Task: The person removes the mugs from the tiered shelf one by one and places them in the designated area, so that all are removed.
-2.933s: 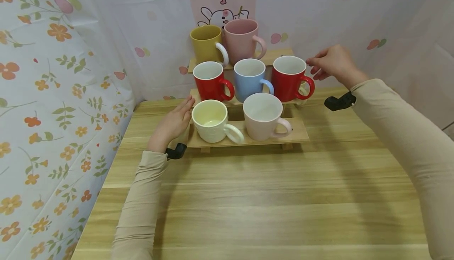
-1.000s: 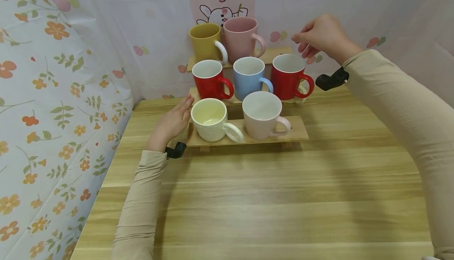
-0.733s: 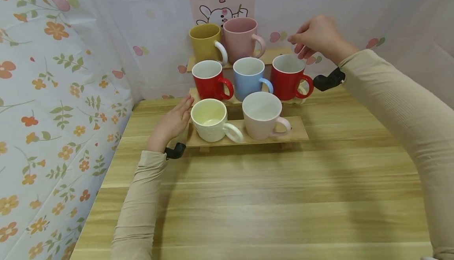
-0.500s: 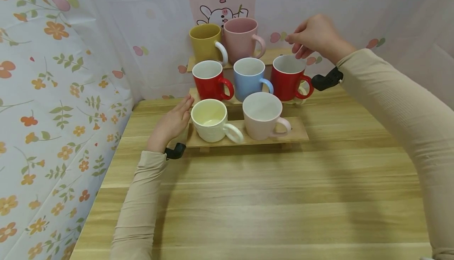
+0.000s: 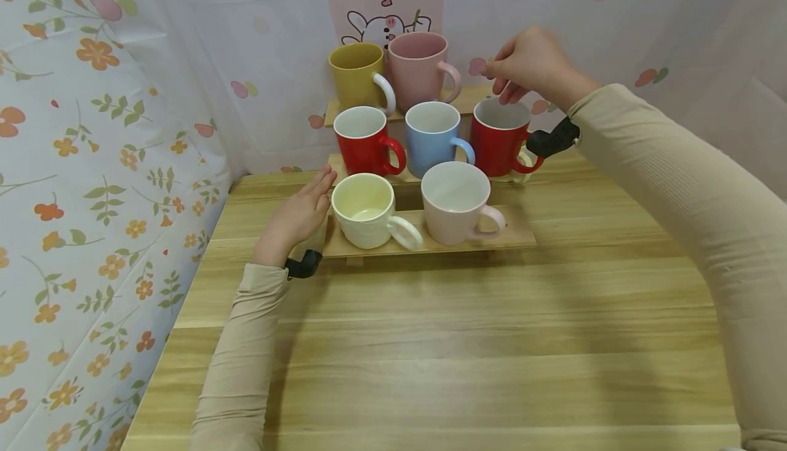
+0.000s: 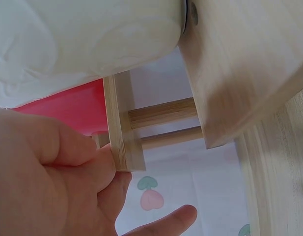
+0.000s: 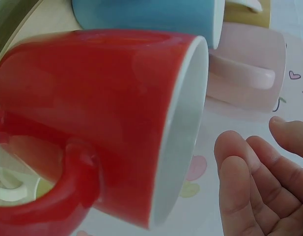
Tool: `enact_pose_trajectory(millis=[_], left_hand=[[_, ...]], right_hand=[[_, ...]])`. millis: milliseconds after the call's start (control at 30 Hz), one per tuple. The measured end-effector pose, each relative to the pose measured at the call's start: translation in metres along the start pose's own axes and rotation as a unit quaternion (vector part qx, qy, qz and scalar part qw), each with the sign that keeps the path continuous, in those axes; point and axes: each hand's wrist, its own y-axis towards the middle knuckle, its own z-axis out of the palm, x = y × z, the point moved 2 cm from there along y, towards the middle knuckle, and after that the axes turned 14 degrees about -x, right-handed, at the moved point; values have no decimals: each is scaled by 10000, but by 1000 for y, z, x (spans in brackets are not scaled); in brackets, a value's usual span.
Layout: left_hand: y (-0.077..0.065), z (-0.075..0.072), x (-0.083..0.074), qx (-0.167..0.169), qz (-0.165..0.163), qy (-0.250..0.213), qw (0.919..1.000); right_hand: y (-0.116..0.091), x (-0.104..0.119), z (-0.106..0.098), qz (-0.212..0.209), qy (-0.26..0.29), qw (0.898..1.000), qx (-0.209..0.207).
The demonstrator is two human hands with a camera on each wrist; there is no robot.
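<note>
A three-tier wooden shelf (image 5: 522, 232) bears several mugs. My left hand (image 5: 294, 219) is at its left side, its thumb and fingers pinching the end of a shelf board (image 6: 123, 132) in the left wrist view. Right beside that hand sits a cream mug (image 5: 364, 215). Above the rim of the right-hand red mug (image 5: 494, 147) hovers my right hand (image 5: 531, 65), fingers loosely bent and holding nothing. Left of this mug stand a light blue mug (image 5: 427, 143) and another red mug (image 5: 359, 150). Part of a cream handle (image 5: 525, 164) shows behind the right-hand red mug.
On the top tier are a mustard mug (image 5: 358, 82) with a white handle and a pink mug (image 5: 418, 75). A pale pink mug (image 5: 453, 208) is on the front tier. Patterned cloth (image 5: 258, 123) hangs behind and left of the wooden table (image 5: 430, 342).
My right hand has risen from beside the right-hand red mug, then drifted left over its rim. My left hand stays at the shelf, and the mugs keep their places.
</note>
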Motion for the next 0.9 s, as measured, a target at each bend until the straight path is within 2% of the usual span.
enact_pose_trajectory(millis=[233, 900], left_hand=[[-1, -1, -1, -35, -37, -3, 10000], [-1, 1, 2, -59, -52, -93, 9999]], right_hand=[[-1, 6, 2, -91, -135, 9999, 3], [7, 23, 20, 72, 319, 9992, 219]])
